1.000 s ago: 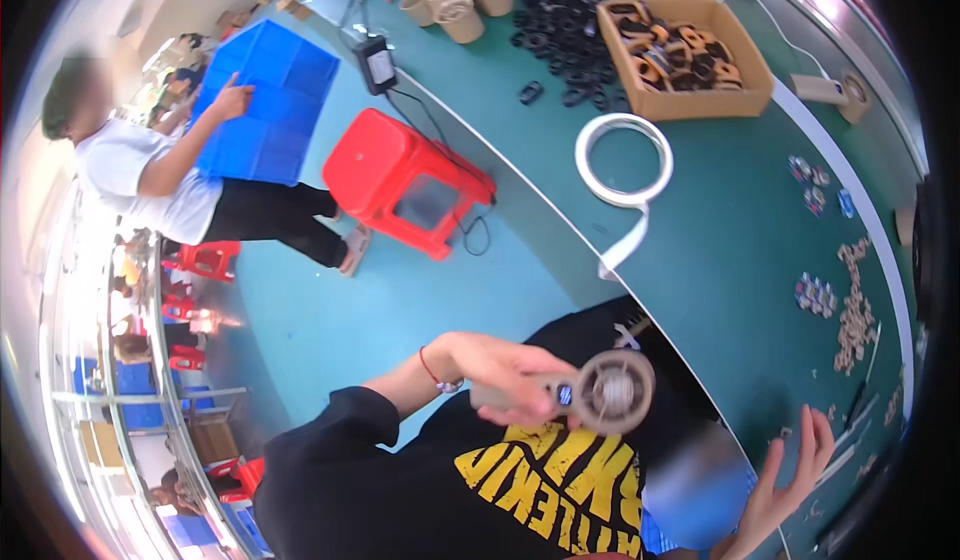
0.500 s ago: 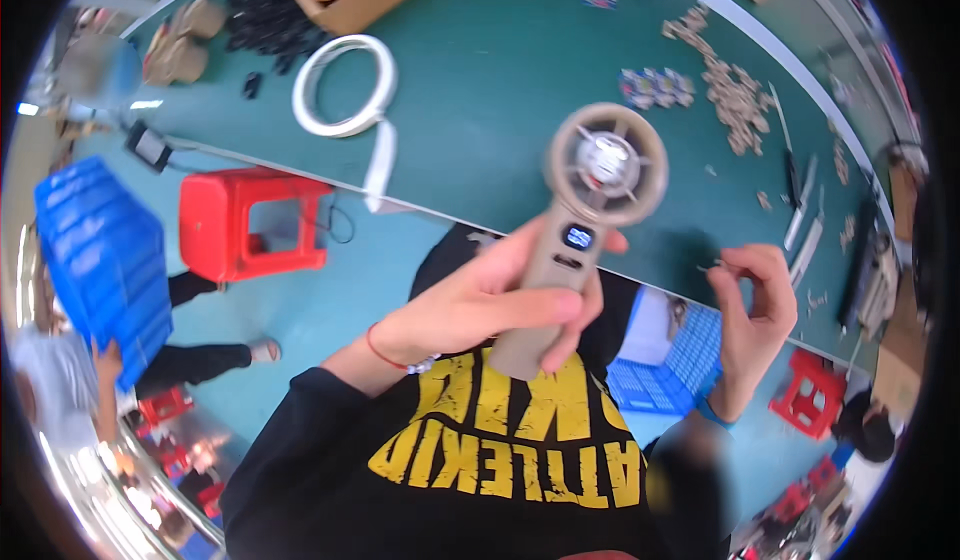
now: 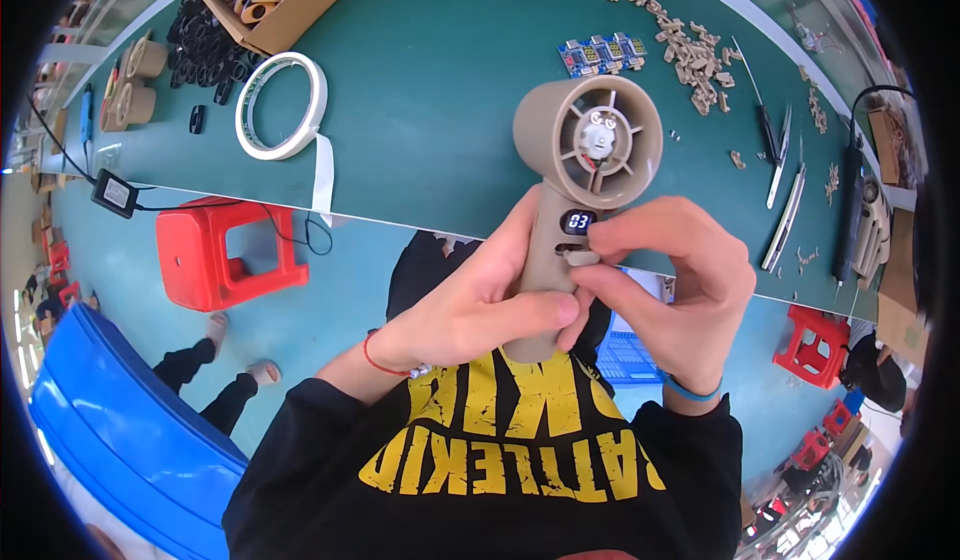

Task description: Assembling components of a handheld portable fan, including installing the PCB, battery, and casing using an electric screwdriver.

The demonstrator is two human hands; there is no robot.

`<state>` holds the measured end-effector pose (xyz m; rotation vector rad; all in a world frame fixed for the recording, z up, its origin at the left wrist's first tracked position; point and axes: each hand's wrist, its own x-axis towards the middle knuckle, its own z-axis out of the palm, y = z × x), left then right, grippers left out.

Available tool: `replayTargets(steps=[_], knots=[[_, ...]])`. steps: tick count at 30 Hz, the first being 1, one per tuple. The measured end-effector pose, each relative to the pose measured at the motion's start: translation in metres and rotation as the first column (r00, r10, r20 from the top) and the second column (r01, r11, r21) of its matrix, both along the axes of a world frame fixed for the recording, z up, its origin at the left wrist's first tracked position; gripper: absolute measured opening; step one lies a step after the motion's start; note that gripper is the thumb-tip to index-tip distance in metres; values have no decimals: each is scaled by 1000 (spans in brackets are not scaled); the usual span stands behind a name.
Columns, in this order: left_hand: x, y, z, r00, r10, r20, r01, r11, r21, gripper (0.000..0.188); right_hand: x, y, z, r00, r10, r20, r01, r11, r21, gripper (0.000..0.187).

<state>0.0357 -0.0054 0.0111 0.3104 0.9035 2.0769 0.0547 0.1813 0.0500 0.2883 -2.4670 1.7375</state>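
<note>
A beige handheld fan (image 3: 538, 145) stands nearly upright in front of my chest, its round head at the top showing spokes and a motor. My left hand (image 3: 475, 295) is wrapped round the handle, thumb across its front. A small lit display (image 3: 577, 223) glows on the handle below the head. My right hand (image 3: 690, 280) pinches a small beige plastic piece (image 3: 582, 258) between thumb and index finger, against the slot under the display. Whether the piece sits inside the slot I cannot tell.
On the green table (image 3: 420, 110) lie a roll of white tape (image 3: 247, 110), small circuit boards (image 3: 605, 54), a heap of beige parts (image 3: 695, 60), tweezers (image 3: 785, 220), a screwdriver (image 3: 767, 130) and a cardboard box (image 3: 290, 25). Red stools (image 3: 195, 260) and a blue bin (image 3: 130, 430) stand beyond the edge.
My right hand has come in from the right to the fan's handle with the small beige piece. The fan's head has turned slightly. At the left, the blue bin has moved lower.
</note>
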Motion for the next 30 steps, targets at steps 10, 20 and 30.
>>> replayTargets(steps=[10, 20, 30], knots=[[2, 1, 1, 999, 17, -46, -20, 997, -69, 64, -2, 2, -2, 993, 71, 99, -64, 995, -72, 22], [4, 10, -3, 994, 58, -88, -66, 994, -85, 59, 5, 7, -19, 985, 36, 166, 10, 964, -266, 22], [5, 16, 0, 989, 71, -132, -86, 990, -112, 59, 16, 3, -45, 999, 23, 47, 3, 875, -483, 23]])
